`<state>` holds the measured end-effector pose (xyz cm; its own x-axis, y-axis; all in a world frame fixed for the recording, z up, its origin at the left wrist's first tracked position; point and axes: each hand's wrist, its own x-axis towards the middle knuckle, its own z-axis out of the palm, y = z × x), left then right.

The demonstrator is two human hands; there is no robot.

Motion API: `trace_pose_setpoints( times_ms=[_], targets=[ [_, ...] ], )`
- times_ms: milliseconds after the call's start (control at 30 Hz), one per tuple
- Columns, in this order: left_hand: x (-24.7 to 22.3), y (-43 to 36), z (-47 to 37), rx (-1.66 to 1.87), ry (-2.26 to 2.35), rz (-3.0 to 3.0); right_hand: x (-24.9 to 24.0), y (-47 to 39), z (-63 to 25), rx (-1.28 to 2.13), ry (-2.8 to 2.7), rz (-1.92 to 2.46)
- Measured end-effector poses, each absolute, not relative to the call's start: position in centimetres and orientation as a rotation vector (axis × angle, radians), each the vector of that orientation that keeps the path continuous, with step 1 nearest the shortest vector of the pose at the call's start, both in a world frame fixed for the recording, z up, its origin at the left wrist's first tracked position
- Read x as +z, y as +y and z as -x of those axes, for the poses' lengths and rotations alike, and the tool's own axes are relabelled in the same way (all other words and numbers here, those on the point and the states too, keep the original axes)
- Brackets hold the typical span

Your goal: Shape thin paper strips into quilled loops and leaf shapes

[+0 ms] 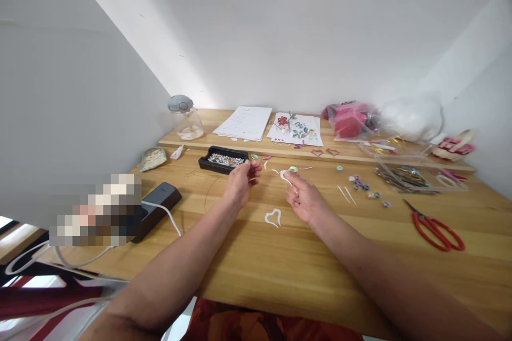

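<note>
My right hand (303,195) pinches a small white curved cut-out (285,176) between thumb and fingers, above the middle of the table. To its left, my left hand (242,180) is closed in a pinch beside the black bead tray (205,163); whatever is in its fingertips is too fine to make out. A white heart-shaped outline (273,218) lies flat on the wood, below and between both hands. Just beyond my right hand is a pale green spool (293,169), partly covered by the fingers. A thin wire (207,194) curves across the table left of my left wrist.
Red-handled scissors (434,229) and an open clear box (440,187) of wires lie at right, near small spools (357,183) and two white strips (347,195). Papers (246,122) and a lidded jar (186,120) stand behind. A dark power strip (162,200) with white cables is at left.
</note>
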<state>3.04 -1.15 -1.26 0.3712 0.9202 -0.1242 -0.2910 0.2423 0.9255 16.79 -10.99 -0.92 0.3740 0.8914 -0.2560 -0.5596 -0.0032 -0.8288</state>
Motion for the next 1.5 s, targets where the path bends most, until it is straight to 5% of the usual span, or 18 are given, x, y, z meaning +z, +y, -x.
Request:
trace_pose_setpoints(
  times_ms=[233, 1500],
  targets=[
    [-2.4, -2.9, -3.8, 0.686, 0.58, -1.098, -1.1, -10.9, -16.8, 1.184, -0.423, 1.05],
    [-2.4, -5.0, -5.0, 0.924, 0.621, -1.062, -1.9, -11.1, -15.3, 1.072, -0.409, 1.163]
  ],
)
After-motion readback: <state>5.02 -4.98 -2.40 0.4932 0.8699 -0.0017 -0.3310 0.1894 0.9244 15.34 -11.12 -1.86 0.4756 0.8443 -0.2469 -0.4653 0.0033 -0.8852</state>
